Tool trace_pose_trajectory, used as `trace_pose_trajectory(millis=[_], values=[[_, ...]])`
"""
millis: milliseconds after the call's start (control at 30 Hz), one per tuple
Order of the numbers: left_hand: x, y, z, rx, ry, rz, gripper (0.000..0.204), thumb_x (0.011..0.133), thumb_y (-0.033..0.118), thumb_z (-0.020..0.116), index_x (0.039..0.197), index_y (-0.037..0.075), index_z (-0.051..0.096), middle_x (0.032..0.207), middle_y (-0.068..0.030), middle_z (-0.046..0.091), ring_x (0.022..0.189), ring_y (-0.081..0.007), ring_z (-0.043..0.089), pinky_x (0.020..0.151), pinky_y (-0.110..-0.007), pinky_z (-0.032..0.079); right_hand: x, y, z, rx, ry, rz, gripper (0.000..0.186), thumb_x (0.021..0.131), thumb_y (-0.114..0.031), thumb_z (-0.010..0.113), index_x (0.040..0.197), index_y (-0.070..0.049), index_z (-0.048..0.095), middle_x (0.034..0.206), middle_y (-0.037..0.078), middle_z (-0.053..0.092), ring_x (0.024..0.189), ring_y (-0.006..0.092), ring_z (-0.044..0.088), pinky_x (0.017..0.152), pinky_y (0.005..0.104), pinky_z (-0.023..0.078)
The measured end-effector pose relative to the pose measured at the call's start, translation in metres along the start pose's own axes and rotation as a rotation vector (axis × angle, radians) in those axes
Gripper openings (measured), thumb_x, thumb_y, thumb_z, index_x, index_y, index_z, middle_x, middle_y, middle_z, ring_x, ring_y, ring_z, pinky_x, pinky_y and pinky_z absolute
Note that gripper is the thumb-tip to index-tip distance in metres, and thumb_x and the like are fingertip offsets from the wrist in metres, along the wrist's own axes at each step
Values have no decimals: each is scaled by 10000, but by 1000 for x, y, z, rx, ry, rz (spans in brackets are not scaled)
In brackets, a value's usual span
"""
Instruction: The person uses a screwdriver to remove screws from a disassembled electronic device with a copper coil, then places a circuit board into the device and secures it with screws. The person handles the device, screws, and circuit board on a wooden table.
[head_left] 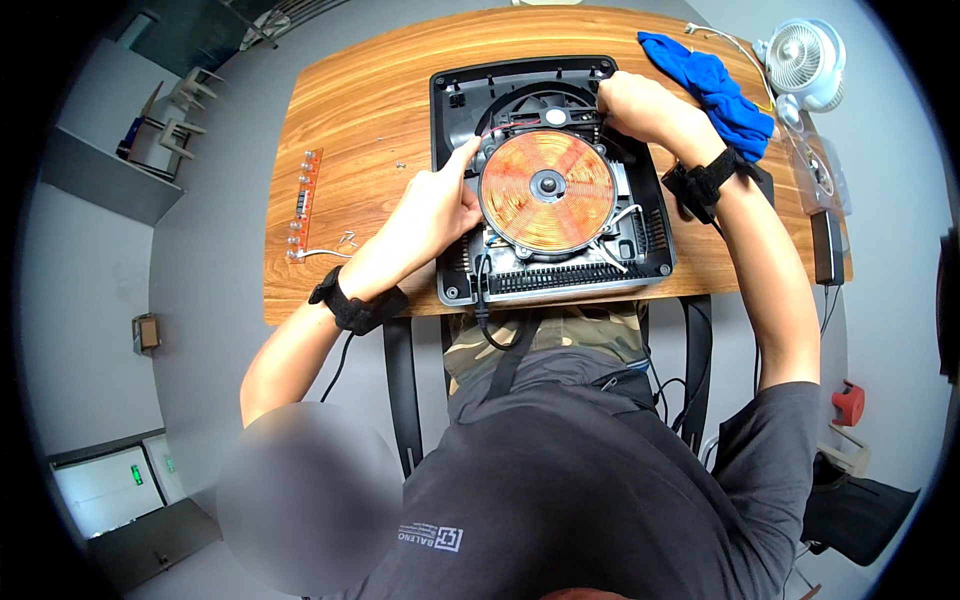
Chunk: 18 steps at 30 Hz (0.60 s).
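An opened induction cooker's black housing [452, 290] lies on the wooden table in front of me. Inside it sits a round copper coil [520, 205] with a small dark piece at its center. My left hand [440, 205] grips the coil's left edge, thumb toward the far side and fingers bent below it. At the housing's far right, my right hand [640, 105] is closed, fingertips pinched down beside the black fan [553, 117]. Whatever those fingertips hold is hidden. A thin red wire [510, 127] runs between coil and fan. White wires [612, 250] lie at the coil's near right.
Left on the table are an orange strip circuit board [307, 203] with a white lead and several loose screws [347, 239]. A blue cloth [715, 90], a small white fan [803, 62], a clear plastic box [822, 175] and a black bar-shaped block [827, 247] line the right side. A black cord [484, 312] hangs off the front edge.
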<state>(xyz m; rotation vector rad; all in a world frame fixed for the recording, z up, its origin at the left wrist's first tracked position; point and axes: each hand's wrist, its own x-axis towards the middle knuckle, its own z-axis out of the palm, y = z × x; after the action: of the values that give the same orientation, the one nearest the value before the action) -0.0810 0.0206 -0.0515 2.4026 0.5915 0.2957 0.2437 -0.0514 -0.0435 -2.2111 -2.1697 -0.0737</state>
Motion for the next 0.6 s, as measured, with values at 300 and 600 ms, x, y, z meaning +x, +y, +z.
trace_pose_trajectory(millis=[300,600], values=[[0,5,-5,-11,-56,1,775,808,-31,700,1496,-28,344,764,-184,703,691,-272,721,692,-343,562,-1,4,5,-11,37,-36,145,728,-45,734,868,-16,757,826,216,709,836,391,701,730,464,566],[6,4,-7,67,-90,69,821,795,-56,711,1514,-5,317,752,-184,696,681,-295,714,672,-362,561,0,-9,-11,-42,-97,25,120,782,13,656,878,17,726,916,231,718,905,381,715,769,447,590]])
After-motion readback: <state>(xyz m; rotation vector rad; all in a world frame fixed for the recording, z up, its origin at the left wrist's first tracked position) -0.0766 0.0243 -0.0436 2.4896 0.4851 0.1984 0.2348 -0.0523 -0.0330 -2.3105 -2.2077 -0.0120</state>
